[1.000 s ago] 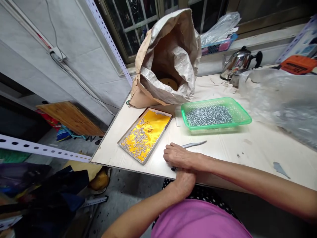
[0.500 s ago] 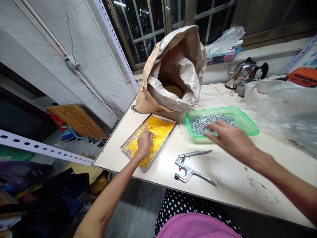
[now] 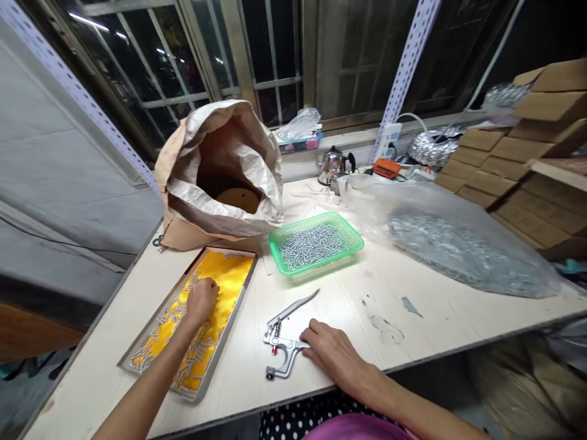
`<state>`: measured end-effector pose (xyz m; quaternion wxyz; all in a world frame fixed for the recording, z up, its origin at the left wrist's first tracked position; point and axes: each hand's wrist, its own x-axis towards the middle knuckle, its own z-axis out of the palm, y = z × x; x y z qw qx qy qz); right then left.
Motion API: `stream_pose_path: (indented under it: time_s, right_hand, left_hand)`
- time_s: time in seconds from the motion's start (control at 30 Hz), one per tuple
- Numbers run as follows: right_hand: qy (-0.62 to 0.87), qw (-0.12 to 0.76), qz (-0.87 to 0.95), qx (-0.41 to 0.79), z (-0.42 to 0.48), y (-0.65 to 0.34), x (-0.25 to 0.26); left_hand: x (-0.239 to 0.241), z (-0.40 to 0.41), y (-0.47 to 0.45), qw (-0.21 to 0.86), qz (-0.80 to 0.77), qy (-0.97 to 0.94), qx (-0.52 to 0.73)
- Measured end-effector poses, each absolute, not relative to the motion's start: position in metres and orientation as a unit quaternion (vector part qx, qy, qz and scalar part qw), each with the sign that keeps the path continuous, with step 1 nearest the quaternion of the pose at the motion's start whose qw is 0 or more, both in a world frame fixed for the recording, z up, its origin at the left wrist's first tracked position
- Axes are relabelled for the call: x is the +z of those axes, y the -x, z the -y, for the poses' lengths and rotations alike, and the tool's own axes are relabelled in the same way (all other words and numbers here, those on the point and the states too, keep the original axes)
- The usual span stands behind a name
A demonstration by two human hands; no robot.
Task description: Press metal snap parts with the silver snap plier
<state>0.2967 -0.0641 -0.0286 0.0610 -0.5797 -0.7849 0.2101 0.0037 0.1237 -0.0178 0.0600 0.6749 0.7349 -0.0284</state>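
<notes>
My left hand is closed, fingers curled down over the yellow-lined shallow tray; whatever it holds is hidden. Small metal pins lie scattered across the tray's yellow lining. Silver hand pliers with a spring and a red tip lie on the table, their handles spread. My right hand has its fingers curled over the lower handle, covering most of it. Beyond the pliers stands a green plastic basket holding a layer of small metal pins.
A big open paper sack stands behind the tray. To the right lies a clear plastic bag full of metal parts. A kettle and an orange device sit at the back. Cardboard boxes are stacked at the right.
My right hand has come down from the basket's edge onto the pliers' lower handle. The left hand stays closed over the tray. The view has swung to the right.
</notes>
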Motion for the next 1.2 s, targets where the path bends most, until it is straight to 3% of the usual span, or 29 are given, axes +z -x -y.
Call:
stream_pose_path:
  time_s: [0.4,0.47,0.57,0.67,0.73,0.93,1.2]
  right_hand:
    - [0.584,0.096,0.796,0.128,0.068,-0.290,-0.053]
    - [0.577,0.087,0.802,0.132,0.068,-0.291,-0.050]
    - [0.562,0.059,0.811,0.150,0.067,-0.294,-0.046]
    - [0.549,0.026,0.819,0.165,0.063,-0.296,-0.044]
    - [0.543,0.011,0.824,0.160,0.061,-0.296,-0.043]
    - [0.537,-0.003,0.832,0.138,0.064,-0.295,-0.038]
    - [0.536,-0.002,0.833,0.138,0.062,-0.295,-0.039]
  left_hand:
    - [-0.006,-0.106,-0.016,-0.001,-0.703,-0.711,-0.021]
    - [0.006,-0.091,-0.026,0.056,-0.696,-0.715,0.040]
    - [0.021,-0.052,-0.046,0.262,-0.672,-0.681,0.131]
    - [0.020,-0.009,-0.068,0.418,-0.644,-0.626,0.135]
    - [0.011,0.013,-0.077,0.458,-0.652,-0.593,0.119]
    - [-0.015,0.035,-0.082,0.454,-0.660,-0.590,0.102]
    - [-0.008,0.033,-0.091,0.388,-0.672,-0.630,0.021]
